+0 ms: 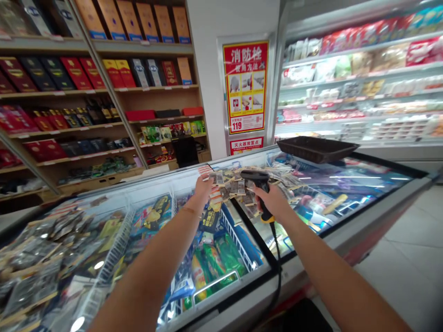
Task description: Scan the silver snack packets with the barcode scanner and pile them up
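My right hand is wrapped round the handle of a black barcode scanner with a yellow base, its cable hanging down over the freezer edge. The scanner's head points left, toward my left hand. Closed fingers of that hand grip a small packet with orange and white stripes, partly hidden by the hand. Several small flat packets lie spread on the freezer top beyond and between both hands. Below my left hand, the open freezer section holds green and blue packages.
A dark brown tray sits on the glass at the right. Many dark packets cover the freezer's left part. White wire baskets divide its inside. Behind stand shelves of boxes, a red poster and a lit chiller.
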Demonstrator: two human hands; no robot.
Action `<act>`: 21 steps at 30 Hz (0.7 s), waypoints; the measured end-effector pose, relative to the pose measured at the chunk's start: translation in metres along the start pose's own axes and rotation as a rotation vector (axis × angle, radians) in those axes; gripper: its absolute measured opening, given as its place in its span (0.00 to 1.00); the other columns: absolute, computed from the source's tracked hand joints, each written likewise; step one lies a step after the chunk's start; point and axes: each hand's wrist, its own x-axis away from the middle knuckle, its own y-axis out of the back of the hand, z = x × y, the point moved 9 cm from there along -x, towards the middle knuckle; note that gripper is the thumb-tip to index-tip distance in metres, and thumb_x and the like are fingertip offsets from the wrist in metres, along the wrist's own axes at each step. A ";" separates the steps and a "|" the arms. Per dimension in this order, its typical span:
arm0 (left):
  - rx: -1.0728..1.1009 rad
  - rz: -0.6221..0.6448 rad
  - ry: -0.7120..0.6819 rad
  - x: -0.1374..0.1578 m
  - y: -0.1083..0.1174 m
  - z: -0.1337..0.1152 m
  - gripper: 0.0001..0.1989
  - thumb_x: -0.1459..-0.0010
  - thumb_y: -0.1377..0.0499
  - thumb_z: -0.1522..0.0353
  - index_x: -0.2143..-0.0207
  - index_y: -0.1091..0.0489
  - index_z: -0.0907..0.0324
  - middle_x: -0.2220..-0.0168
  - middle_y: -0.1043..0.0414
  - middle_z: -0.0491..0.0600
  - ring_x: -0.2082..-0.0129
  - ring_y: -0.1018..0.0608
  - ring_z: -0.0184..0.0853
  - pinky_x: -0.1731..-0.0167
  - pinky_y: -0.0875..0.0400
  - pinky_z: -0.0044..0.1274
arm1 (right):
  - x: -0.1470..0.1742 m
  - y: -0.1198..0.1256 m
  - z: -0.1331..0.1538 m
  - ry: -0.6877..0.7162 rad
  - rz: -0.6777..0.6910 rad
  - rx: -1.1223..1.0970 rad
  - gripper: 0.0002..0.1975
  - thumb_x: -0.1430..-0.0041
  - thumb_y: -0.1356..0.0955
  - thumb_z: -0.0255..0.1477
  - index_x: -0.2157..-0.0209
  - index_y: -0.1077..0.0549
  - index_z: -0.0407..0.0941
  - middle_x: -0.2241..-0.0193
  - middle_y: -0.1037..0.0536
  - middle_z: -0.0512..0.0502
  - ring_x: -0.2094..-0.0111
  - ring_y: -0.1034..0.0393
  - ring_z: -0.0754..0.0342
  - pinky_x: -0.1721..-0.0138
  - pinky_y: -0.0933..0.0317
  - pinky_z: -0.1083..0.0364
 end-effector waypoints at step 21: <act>-0.622 0.219 -0.390 -0.014 -0.077 -0.009 0.08 0.38 0.45 0.71 0.65 0.26 0.62 0.65 0.23 0.55 0.61 0.21 0.41 0.56 0.28 0.30 | -0.002 0.006 0.003 -0.039 -0.047 -0.039 0.10 0.45 0.28 0.32 0.70 0.34 0.46 0.83 0.29 0.55 0.87 0.36 0.58 0.87 0.42 0.59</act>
